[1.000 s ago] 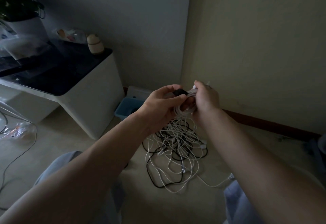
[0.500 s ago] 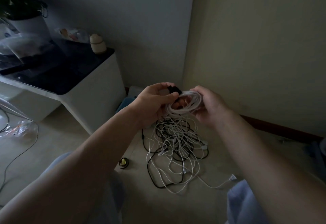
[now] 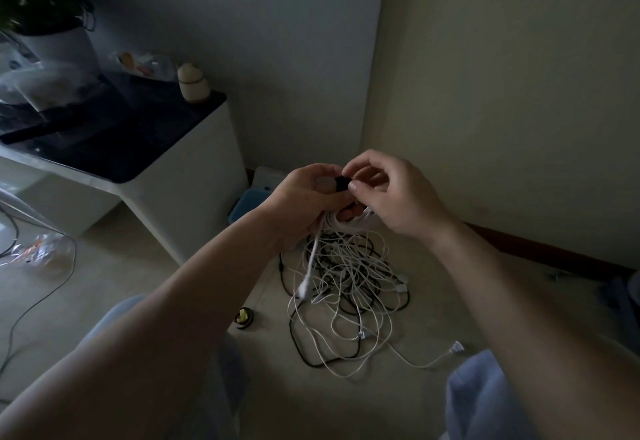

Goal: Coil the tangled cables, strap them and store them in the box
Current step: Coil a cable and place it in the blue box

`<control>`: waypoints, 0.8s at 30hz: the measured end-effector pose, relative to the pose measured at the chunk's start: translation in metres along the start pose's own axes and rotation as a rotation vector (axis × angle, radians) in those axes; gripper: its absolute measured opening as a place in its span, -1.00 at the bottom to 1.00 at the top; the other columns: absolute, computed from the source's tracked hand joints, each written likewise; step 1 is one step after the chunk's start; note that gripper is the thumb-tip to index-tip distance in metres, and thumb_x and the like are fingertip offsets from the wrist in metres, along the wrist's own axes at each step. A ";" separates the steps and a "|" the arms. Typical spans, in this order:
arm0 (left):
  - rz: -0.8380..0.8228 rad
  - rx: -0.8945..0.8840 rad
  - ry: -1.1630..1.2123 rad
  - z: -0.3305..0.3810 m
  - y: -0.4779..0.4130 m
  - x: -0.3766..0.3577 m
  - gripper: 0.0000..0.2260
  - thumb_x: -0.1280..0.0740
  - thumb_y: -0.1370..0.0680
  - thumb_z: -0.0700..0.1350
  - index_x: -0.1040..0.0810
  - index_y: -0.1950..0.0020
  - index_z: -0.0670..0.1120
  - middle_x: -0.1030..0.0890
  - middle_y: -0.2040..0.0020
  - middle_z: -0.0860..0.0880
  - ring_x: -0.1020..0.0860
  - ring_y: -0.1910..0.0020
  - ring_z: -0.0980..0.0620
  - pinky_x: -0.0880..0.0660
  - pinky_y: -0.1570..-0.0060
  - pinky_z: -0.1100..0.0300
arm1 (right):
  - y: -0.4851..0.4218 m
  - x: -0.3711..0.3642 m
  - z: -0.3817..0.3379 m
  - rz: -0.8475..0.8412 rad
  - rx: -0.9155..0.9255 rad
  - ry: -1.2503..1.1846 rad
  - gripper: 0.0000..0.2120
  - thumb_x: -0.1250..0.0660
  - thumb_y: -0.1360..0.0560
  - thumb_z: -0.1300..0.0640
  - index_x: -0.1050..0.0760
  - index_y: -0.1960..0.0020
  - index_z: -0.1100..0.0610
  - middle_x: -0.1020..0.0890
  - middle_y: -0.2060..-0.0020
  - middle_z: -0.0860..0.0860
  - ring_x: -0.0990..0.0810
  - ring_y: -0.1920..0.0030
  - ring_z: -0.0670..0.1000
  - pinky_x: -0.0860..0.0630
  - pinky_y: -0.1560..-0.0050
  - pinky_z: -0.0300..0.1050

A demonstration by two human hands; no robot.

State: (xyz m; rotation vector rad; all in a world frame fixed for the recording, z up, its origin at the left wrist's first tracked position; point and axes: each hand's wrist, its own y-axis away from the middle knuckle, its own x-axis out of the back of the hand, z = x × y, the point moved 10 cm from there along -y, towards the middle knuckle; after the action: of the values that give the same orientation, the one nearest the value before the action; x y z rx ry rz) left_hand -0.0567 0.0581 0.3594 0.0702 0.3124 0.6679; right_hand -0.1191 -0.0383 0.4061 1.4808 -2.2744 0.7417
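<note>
Gripping a coiled white cable (image 3: 346, 224) in the left hand (image 3: 304, 197), fingers curled round the bundle, loops showing just below the fist at 6 o'clock. Pinching a black strap (image 3: 342, 183) with the right hand (image 3: 398, 197), thumb and forefinger closed on it, at 9 o'clock of that hand, right on top of the coil and between the fingertips of both hands. Letting a loose white end with a plug (image 3: 305, 288) dangle from the coil toward 6 o'clock.

On the floor at 6 o'clock of both hands, well apart from them: a tangle of cables (image 3: 349, 301), white and black strands mixed. At 9 o'clock of the left hand, near the wall corner: a blue box (image 3: 244, 206), partly hidden behind the left wrist, contents impossible to tell. At 9 o'clock of the tangle, just beside it: a small yellow-and-black roll (image 3: 244, 316). At 10 o'clock of the hands: a white side table (image 3: 194, 176) with a dark top.
</note>
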 end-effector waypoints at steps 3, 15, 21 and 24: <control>-0.021 -0.013 -0.032 0.001 0.001 -0.005 -0.76 -0.40 -0.47 -0.37 -0.53 -0.10 -0.22 -0.71 0.21 -0.16 -0.69 0.32 0.01 -0.62 0.29 0.25 | -0.002 0.003 0.006 -0.003 -0.082 -0.092 -0.84 -0.44 -0.51 0.27 -0.62 0.07 0.01 -0.65 0.21 -0.04 -0.60 0.23 -0.11 -0.65 0.10 -0.08; -0.014 0.007 -0.309 -0.007 0.000 -0.008 -0.70 -0.41 -0.51 -0.42 -0.52 -0.16 -0.15 -0.73 0.22 -0.10 -0.71 0.28 0.00 -0.59 0.30 0.28 | 0.004 -0.004 0.031 0.004 -0.407 -0.520 -0.92 -0.40 -0.55 0.21 -0.68 0.07 0.10 -0.67 0.33 -0.05 -0.64 0.32 -0.17 -0.51 0.34 -0.32; -0.015 0.032 -0.376 -0.014 0.000 -0.010 -0.75 -0.45 -0.48 -0.40 -0.57 -0.14 -0.27 -0.70 0.04 -0.29 -0.72 0.10 -0.17 -0.67 0.14 0.13 | 0.006 -0.004 0.037 0.061 -0.502 -0.553 -0.94 -0.47 -0.49 0.18 -0.67 0.16 0.06 -0.70 0.32 -0.04 -0.56 0.41 -0.15 -0.44 0.45 -0.31; -0.012 0.025 -0.376 -0.015 0.000 -0.010 -0.76 -0.46 -0.48 -0.40 -0.58 -0.10 -0.21 -0.72 0.08 -0.23 -0.71 0.05 -0.20 -0.68 0.06 0.06 | 0.005 0.001 0.035 0.041 -0.454 -0.427 -0.87 -0.39 -0.49 0.19 -0.68 0.14 0.01 -0.66 0.35 -0.12 -0.54 0.42 -0.16 -0.42 0.47 -0.29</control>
State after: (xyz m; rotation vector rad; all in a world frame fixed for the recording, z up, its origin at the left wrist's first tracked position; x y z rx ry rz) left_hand -0.0687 0.0507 0.3481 0.2151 -0.0410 0.6244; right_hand -0.1232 -0.0577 0.3768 1.4675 -2.5496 -0.1077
